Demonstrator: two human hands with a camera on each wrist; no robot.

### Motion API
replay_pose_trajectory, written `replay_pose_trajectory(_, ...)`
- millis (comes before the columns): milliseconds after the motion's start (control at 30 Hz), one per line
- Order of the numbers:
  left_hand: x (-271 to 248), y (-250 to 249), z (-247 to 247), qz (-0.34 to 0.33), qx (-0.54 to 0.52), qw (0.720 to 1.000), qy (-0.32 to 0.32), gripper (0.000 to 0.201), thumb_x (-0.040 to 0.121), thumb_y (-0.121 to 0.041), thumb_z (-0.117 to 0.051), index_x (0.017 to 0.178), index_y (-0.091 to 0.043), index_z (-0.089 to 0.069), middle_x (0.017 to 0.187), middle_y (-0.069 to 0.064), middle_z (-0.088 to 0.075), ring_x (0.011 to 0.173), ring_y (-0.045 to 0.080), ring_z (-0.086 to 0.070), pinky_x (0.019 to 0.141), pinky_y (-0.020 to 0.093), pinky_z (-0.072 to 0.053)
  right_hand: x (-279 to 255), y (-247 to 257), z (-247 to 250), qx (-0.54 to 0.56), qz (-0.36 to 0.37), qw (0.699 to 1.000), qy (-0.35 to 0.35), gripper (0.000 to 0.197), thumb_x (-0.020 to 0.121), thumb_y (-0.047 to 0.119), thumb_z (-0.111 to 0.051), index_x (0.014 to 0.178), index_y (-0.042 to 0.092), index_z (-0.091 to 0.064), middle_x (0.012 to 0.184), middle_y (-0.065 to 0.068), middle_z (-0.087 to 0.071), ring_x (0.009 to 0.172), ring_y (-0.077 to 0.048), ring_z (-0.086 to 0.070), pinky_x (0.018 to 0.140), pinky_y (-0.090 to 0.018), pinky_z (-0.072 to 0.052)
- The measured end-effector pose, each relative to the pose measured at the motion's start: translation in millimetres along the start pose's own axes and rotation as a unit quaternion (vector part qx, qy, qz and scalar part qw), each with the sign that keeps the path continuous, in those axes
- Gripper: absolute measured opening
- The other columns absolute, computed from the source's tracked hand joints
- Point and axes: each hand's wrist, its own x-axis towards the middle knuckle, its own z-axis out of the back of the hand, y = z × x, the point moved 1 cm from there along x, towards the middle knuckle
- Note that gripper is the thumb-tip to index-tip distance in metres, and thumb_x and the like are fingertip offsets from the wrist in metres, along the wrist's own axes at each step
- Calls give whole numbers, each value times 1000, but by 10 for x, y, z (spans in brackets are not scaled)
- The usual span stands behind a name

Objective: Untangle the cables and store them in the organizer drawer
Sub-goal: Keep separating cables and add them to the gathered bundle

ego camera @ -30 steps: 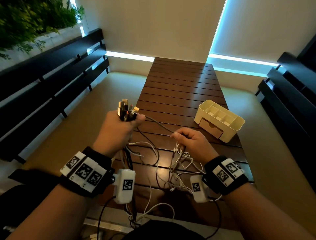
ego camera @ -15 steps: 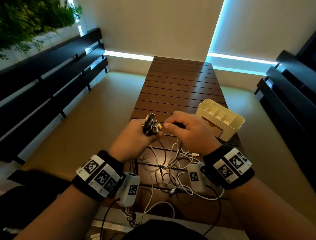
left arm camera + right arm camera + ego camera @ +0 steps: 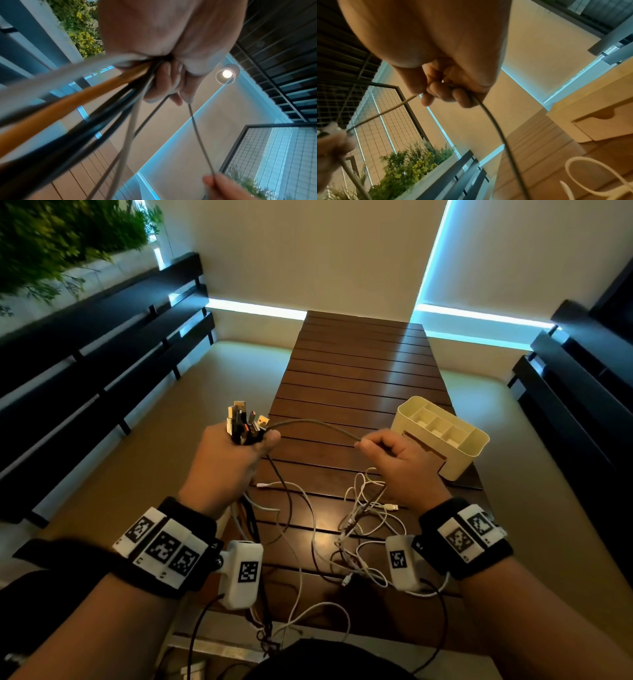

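My left hand [image 3: 236,453] is raised over the table's left edge and grips a bundle of cable plugs [image 3: 244,422] that stick up from the fist; in the left wrist view several cables [image 3: 96,102] run out of its fist [image 3: 164,81]. A grey cable [image 3: 315,426] arcs from that bundle to my right hand [image 3: 394,460], which pinches it between thumb and fingers [image 3: 443,93]. Below, a tangle of white and dark cables [image 3: 356,529] lies on the slatted wooden table [image 3: 359,371]. The cream organizer [image 3: 442,433], drawer [image 3: 604,125] closed, stands just right of my right hand.
Dark benches [image 3: 102,347] flank the table on the left and on the right [image 3: 582,392]. A planter with green foliage [image 3: 68,237] sits at the upper left. Some cables hang over the table's near edge [image 3: 274,631].
My hands had met near the bundle. Now they have drawn apart, the left up and to the left, the right to the right, with a grey cable stretched between them.
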Motion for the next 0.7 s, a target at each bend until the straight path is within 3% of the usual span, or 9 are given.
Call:
replay_pose_trajectory(133, -17, -13, -55, -33, 44, 996, -68, 2, 88, -25, -72, 89, -23, -71, 51, -19, -56, 48, -1, -48, 65, 31, -40, 52, 234, 72, -29, 57, 998, 8, 11, 97, 23, -61, 91, 30, -67, 82, 15, -64, 78, 0, -58, 68, -7, -43)
replay_pose_trajectory(300, -91, -104, -91, -49, 41, 996, -68, 10, 86, -27, -70, 95, -22, -70, 52, -23, -58, 48, -4, -51, 65, 29, -41, -30, 421, 10, -68, 95, 991, 67, 11, 96, 21, -62, 91, 29, -64, 80, 15, -62, 74, -1, -58, 66, -9, -44)
replay_pose_trajectory(500, -147, -132, -93, -40, -9, 999, -30, 36, 76, -41, -67, 96, -12, -70, 46, -13, -49, 41, 6, -36, 50, 28, -36, -330, 601, -12, -16, 46, 996, 79, 12, 95, 24, -64, 88, 30, -71, 73, 16, -67, 70, -3, -62, 65, -13, -48)
replay_pose_trajectory(700, -216, -109, -158, -32, -37, 999, 8, 35, 79, -38, -68, 96, -7, -68, 47, -12, -44, 40, 8, -33, 44, 23, -34, -683, 636, 7, 24, -28, 993, 113, 15, 97, 23, -59, 90, 17, -72, 66, -3, -70, 61, -21, -66, 62, -25, -57)
